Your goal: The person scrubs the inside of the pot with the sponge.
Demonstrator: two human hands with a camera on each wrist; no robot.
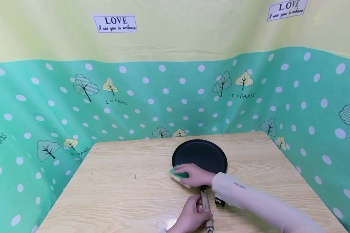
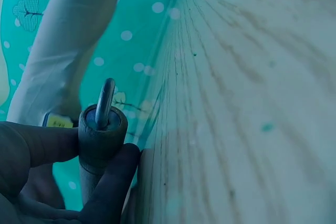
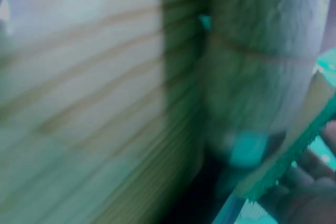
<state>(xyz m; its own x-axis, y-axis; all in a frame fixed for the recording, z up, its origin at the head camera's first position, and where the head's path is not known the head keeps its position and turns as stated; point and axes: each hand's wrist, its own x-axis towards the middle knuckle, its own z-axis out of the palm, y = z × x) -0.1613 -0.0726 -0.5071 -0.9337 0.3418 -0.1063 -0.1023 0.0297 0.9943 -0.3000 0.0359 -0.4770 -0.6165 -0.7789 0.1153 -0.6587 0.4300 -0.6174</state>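
Observation:
A round black frying pan [image 1: 198, 153] lies on the wooden table, its handle [image 1: 205, 204] pointing towards the near edge. My left hand [image 1: 189, 213] grips that handle between thumb and fingers. In the left wrist view, the handle's end [image 2: 102, 140] carries a metal hanging loop [image 2: 105, 103]. My right hand [image 1: 196, 174] holds a green and yellow sponge [image 1: 178, 174], green side up, over the pan's near left rim. The right wrist view, blurred, shows the sponge [image 3: 294, 153] edge-on beside the fingers, close to the handle.
The pale wooden table [image 1: 119, 184] extends to both sides of the pan. A green and yellow patterned curtain [image 1: 151, 97] hangs behind and along the sides. A small black piece [image 1: 220, 202] with white marks shows beneath the right sleeve [image 1: 250, 194].

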